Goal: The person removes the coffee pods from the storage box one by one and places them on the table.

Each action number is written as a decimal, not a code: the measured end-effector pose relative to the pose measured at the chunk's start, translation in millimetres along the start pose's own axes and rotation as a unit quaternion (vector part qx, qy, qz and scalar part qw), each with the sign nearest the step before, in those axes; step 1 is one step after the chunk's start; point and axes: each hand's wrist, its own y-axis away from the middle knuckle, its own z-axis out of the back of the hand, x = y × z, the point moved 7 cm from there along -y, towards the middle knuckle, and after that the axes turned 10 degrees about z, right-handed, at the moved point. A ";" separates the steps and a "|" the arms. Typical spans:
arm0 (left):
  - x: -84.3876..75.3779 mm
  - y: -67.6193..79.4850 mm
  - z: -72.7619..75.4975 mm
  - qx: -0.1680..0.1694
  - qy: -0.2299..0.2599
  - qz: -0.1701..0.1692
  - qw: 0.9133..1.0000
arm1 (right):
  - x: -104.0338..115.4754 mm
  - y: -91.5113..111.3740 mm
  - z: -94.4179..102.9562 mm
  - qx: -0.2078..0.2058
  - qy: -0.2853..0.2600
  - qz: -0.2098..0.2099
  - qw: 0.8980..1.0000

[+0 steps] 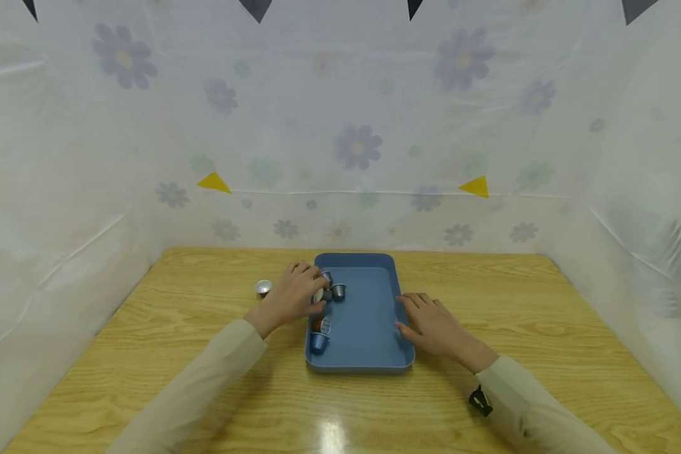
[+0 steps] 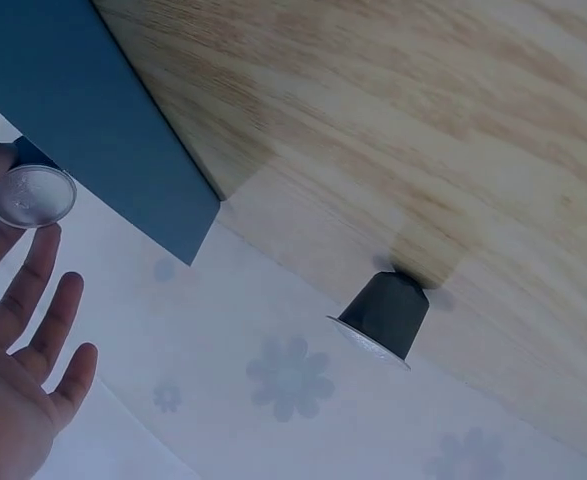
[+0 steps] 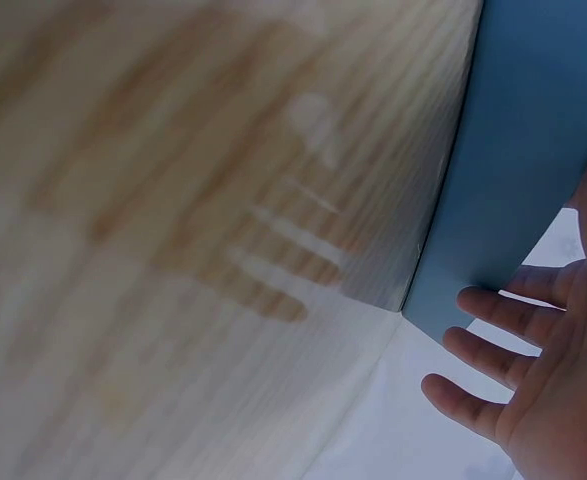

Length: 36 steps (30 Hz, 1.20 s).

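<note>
My left hand [image 1: 292, 293] is over the left edge of a blue tray [image 1: 369, 334]. It pinches a coffee capsule [image 2: 33, 196] between thumb and fingers, the pale round lid facing the left wrist camera. Beside those fingers, a dark grey capsule [image 1: 338, 292] lies in the tray, with another capsule [image 1: 326, 276] partly hidden behind the hand. Nearer the front-left corner are a blue capsule [image 1: 318, 343] and a brown capsule [image 1: 316, 324]. My right hand [image 1: 437, 328] rests at the tray's right side, fingers loosely extended and touching the rim.
A dark capsule [image 2: 385, 312] lies on the wooden table [image 1: 204, 302] left of the tray. White flowered sheeting [image 1: 295, 126] closes off the back and both sides. A black object [image 1: 480, 401] is at the right sleeve.
</note>
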 end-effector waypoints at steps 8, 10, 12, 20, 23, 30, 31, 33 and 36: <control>8.5 -1.5 3.4 0.019 -0.001 0.029 0.999 | -0.6 0.1 -1.3 0.005 -0.003 -0.006 1.000; 11.0 -1.0 5.0 0.017 0.005 0.034 0.999 | -0.6 0.2 -1.6 0.006 -0.003 -0.007 1.000; 12.9 -0.3 6.7 0.012 0.009 0.037 0.999 | -0.5 0.2 -1.7 0.008 -0.004 -0.009 1.000; 24.2 4.8 7.1 0.018 0.001 0.055 0.998 | -0.3 -0.4 -2.6 0.010 -0.007 -0.012 1.000; 28.8 7.4 8.0 0.013 -0.006 0.058 0.998 | -0.5 -0.4 -3.2 0.011 -0.008 -0.013 1.000; 38.6 14.3 10.8 0.010 -0.021 0.070 0.997 | -0.7 -0.3 -3.9 0.012 -0.010 -0.015 1.000; 40.1 15.5 10.3 0.012 -0.023 0.073 0.997 | -0.7 -0.3 -3.9 0.012 -0.010 -0.015 1.000; 42.9 17.6 9.2 0.018 -0.026 0.079 0.996 | -0.7 -0.3 -3.8 0.013 -0.010 -0.016 1.000; 46.5 20.6 7.6 0.027 -0.029 0.086 0.995 | -0.6 -0.3 -3.9 0.015 -0.009 -0.017 1.000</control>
